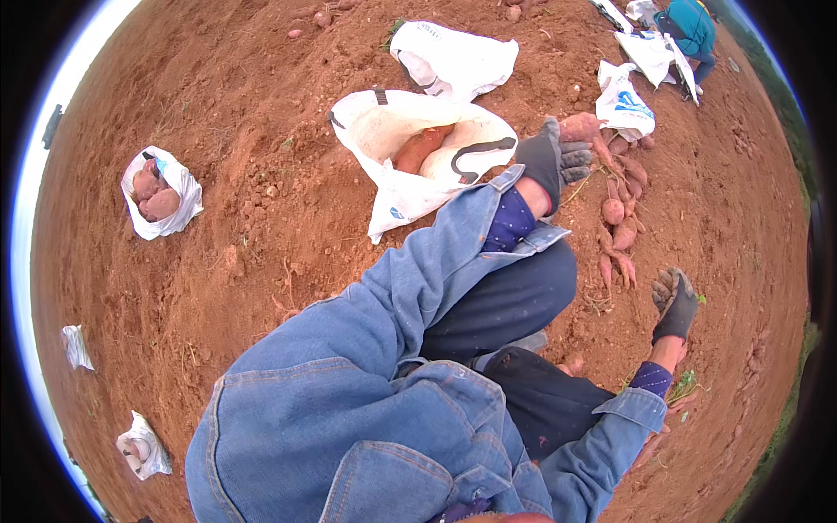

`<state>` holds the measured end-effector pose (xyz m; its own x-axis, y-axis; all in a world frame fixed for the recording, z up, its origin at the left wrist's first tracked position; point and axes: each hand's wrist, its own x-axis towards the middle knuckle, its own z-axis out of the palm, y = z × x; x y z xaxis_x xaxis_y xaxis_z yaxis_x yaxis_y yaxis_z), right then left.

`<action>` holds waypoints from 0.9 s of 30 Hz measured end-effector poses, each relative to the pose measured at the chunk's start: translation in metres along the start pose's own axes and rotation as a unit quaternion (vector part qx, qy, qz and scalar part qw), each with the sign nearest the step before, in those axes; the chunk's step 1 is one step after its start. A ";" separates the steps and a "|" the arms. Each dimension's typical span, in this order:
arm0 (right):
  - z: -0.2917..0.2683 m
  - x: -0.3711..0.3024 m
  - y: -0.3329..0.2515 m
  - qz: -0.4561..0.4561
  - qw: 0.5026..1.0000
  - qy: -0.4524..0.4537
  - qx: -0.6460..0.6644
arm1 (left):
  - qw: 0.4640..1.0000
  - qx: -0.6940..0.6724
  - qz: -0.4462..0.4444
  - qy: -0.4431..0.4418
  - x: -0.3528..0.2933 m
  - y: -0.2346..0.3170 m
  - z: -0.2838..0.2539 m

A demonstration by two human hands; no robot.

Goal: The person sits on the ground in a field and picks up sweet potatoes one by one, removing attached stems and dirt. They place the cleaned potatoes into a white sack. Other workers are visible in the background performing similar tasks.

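My left hand (553,166), in a dark grey glove, is closed on a reddish sweet potato (579,128) between thumb and fingers. It is just right of an open white sack (397,199) with a few sweet potatoes (422,150) inside. A row of sweet potatoes (614,212) lies on the soil to the right of this hand. My right hand (675,303), gloved too, is below and right of the row's near end. Its fingers are loosely bent and apart, with nothing visible in them.
Another white sack (458,61) lies beyond the open one. A white and blue sack (623,103) stands at the row's far end. Small filled bags (179,187) sit at left on the reddish soil (261,113). A person in teal (691,26) bends at far right.
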<state>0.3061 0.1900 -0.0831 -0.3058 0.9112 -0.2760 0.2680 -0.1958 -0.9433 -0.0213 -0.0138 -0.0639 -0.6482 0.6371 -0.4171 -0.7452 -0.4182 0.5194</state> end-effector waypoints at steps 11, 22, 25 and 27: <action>-0.015 0.003 0.007 -0.009 1.000 0.000 0.007 | 0.973 0.021 0.153 0.172 0.008 0.107 -0.154; -0.064 0.013 0.021 -0.017 0.997 0.033 0.067 | 0.923 0.052 0.299 0.236 -0.016 0.130 -0.189; -0.075 0.008 0.021 -0.004 0.997 0.068 0.041 | 0.912 0.123 0.328 0.212 -0.034 0.123 -0.152; -0.079 0.004 0.018 -0.001 0.996 0.074 0.051 | 0.922 0.105 0.344 0.142 -0.051 0.119 -0.117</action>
<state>0.3816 0.2184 -0.0867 -0.1667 0.9534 -0.2516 0.1712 -0.2233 -0.9596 -0.0955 -0.1718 -0.0681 -0.9934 0.0588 -0.0981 -0.1144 -0.5066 0.8546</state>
